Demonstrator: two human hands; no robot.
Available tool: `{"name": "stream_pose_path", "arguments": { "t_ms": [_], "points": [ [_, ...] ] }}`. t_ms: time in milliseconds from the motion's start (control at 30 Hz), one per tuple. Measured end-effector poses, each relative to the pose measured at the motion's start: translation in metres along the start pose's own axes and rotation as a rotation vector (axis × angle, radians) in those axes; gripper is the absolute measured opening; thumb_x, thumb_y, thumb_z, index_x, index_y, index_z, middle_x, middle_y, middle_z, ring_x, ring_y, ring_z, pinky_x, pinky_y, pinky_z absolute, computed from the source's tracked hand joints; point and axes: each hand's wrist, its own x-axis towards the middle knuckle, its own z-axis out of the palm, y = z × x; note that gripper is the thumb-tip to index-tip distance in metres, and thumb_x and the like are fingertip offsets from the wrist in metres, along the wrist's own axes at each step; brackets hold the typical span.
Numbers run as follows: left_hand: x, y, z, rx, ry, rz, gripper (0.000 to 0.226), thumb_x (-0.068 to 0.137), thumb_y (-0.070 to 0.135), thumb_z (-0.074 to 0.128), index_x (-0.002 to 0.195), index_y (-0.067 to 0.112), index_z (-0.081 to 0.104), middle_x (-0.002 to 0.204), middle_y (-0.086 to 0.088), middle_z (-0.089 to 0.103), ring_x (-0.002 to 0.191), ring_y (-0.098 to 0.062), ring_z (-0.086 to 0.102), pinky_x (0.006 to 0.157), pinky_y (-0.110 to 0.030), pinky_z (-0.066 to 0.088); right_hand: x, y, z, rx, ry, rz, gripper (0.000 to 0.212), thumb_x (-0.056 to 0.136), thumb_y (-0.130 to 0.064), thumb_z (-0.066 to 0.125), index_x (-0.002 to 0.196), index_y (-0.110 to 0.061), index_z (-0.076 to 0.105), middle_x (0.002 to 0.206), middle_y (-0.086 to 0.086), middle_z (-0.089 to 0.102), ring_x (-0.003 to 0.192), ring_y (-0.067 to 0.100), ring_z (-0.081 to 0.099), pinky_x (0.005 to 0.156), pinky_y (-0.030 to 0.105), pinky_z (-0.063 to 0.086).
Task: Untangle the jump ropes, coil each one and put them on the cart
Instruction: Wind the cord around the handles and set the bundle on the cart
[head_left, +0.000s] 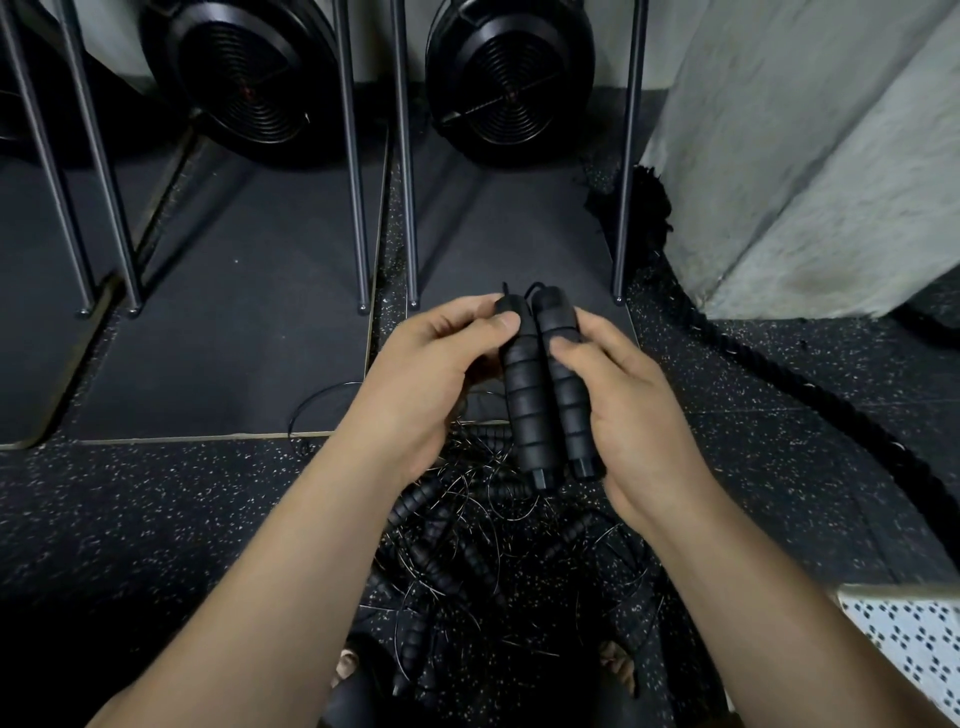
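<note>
Head view looks down on a pair of black ribbed foam jump-rope handles (545, 400), which I hold side by side and nearly upright above a tangled heap of black jump ropes (467, 561). My left hand (431, 379) grips the left handle, with the thumb laid across its upper part and the fingers curled behind it. My right hand (628, 410) grips the right handle the same way, thumb pressing on its front. The two handles touch along their length. Their capped ends point down toward the heap, and thin black cord (535, 287) loops out of their tops.

The heap lies on the black speckled rubber floor (156, 519). It is a knot of thin cords and more ribbed foam handles. One cord loop (311, 401) strays off its far left edge onto a dark grey floor mat (234, 338). At the near edge of the heap my bare toes (345, 662) show on either side.

Beyond the heap, slim grey metal legs (356, 208) stand on the mats. Behind them sit two round black fan wheels with grilles (509, 78). Right of the heap, a thick black braided battle rope (779, 374) runs across the floor past the foot of a rough grey concrete pillar (805, 156). Nearer me and right of the heap is a white surface with a small dark diamond pattern (914, 644).
</note>
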Motion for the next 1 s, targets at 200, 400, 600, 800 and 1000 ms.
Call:
{"name": "stream_pose_path", "arguments": {
  "t_ms": [200,400,600,800,1000],
  "points": [
    [-0.001,0.002,0.000,0.012,-0.011,-0.007,0.027,0.102,0.011,0.067,0.126,0.003,0.074,0.110,-0.013,0.073,0.099,-0.026,0.067,0.089,-0.036,0.056,-0.001,0.001,-0.001,0.027,-0.022,-0.012,0.032,0.111,-0.017,0.056,0.137,-0.029,0.070,0.110,-0.006,0.082,0.099,0.009,0.079,0.072,0.020,0.061],
    [-0.002,0.004,-0.001,0.019,-0.002,-0.008,0.027,0.102,0.010,0.065,0.127,0.001,0.073,0.112,-0.015,0.074,0.105,-0.029,0.069,0.105,-0.046,0.054,0.002,0.005,-0.001,0.049,-0.062,-0.016,0.043,0.109,-0.017,0.061,0.149,-0.031,0.061,0.122,-0.008,0.080,0.108,0.008,0.077,0.078,0.019,0.061],
    [-0.002,0.003,-0.001,0.031,0.047,-0.006,0.026,0.106,0.011,0.062,0.129,0.007,0.072,0.126,-0.019,0.074,0.114,-0.034,0.072,0.089,-0.044,0.062,0.003,0.018,-0.007,-0.073,-0.283,-0.040,0.101,0.091,-0.004,0.084,0.162,-0.052,0.031,0.146,-0.010,0.066,0.132,0.020,0.067,0.112,0.059,0.052],
    [-0.002,0.000,0.001,0.092,0.141,0.067,0.042,0.103,0.016,0.070,0.142,0.026,0.061,0.103,0.004,0.075,0.106,-0.017,0.072,0.104,-0.045,0.057,0.003,0.023,-0.004,-0.089,-0.172,-0.013,0.072,0.084,-0.021,0.090,0.142,-0.028,0.047,0.126,0.005,0.075,0.111,0.033,0.076,0.098,0.066,0.058],
    [0.000,0.006,0.002,0.435,0.292,0.307,0.026,0.106,0.045,0.061,0.128,0.036,0.072,0.133,0.012,0.065,0.127,-0.004,0.061,0.116,-0.045,0.048,-0.005,0.005,-0.010,0.023,-0.382,0.148,0.048,0.094,-0.008,0.077,0.137,-0.003,0.057,0.107,0.010,0.074,0.088,0.027,0.070,0.069,0.039,0.060]
  ]
}}
